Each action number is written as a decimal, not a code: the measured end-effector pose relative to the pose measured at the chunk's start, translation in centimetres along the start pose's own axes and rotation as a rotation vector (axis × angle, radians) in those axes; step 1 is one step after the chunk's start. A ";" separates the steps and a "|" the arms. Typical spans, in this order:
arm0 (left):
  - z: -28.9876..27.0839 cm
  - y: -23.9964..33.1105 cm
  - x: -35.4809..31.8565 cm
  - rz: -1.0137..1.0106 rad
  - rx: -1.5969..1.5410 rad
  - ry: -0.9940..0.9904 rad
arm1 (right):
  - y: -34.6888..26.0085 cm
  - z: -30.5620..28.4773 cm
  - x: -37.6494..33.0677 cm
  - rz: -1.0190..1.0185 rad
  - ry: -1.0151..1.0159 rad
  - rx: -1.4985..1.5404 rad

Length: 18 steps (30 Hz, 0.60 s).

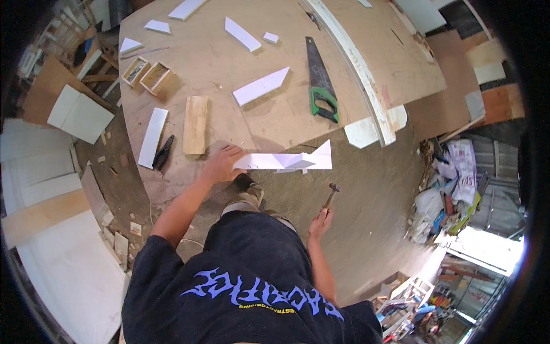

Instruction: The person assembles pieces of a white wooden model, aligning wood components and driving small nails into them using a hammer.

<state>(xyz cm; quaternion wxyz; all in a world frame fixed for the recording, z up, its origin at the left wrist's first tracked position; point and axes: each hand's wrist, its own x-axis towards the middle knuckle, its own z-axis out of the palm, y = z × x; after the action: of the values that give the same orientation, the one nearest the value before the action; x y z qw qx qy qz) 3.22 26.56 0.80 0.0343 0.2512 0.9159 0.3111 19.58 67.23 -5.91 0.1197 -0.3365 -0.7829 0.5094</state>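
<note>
My left hand grips the left end of a white board assembly at the table's near edge. Angled white pieces stand out from its right part, which reaches past the table over the floor. In my right hand, off to the right and lower, is a hammer held by its wooden handle, its head up and apart from the boards. Beside my left hand lie a bare wooden block, black-handled pliers and a white strip.
On the brown table lie a green-handled saw, an angle-cut white board, two small wooden boxes and several white offcuts. A long white beam crosses its right side. Bags are piled at the right.
</note>
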 end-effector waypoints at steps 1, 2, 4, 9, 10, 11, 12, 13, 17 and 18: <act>0.4 -0.8 0.4 0.020 0.016 -0.019 | 0.0 -0.1 -1.4 0.014 0.006 0.047; 0.6 -1.5 1.0 0.047 0.032 -0.035 | 0.2 0.0 -2.6 0.022 0.018 0.097; 0.7 -3.2 2.0 0.128 0.085 -0.038 | -0.1 0.5 -4.6 -0.002 0.004 0.126; 1.3 -7.1 3.1 0.226 0.133 -0.121 | -2.4 1.4 -11.5 -0.111 -0.241 -0.067; 1.4 -7.4 3.6 0.249 0.112 -0.105 | -4.0 1.8 -12.5 -0.077 -0.267 -0.068; 1.0 -7.3 4.1 0.271 0.093 -0.093 | -5.9 2.6 -13.8 -0.040 -0.294 -0.065; 0.8 -7.3 4.4 0.293 0.069 -0.085 | -6.9 3.8 -15.2 0.003 -0.319 -0.063; 1.0 -7.8 4.6 0.308 0.070 -0.092 | -6.8 5.2 -15.9 0.003 -0.313 -0.064; 1.7 -9.3 5.3 0.388 0.052 -0.076 | -8.2 12.0 -16.7 -0.279 -0.160 -0.178; 1.6 -9.4 5.3 0.410 0.041 -0.063 | -9.0 13.9 -16.4 -0.419 -0.096 -0.236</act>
<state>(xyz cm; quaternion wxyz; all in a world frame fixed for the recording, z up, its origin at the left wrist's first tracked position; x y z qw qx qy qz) -5.15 23.54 -5.55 -0.0061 0.4427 0.8502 0.2849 20.76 44.38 -1.71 0.1453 -0.1540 -0.8944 0.3939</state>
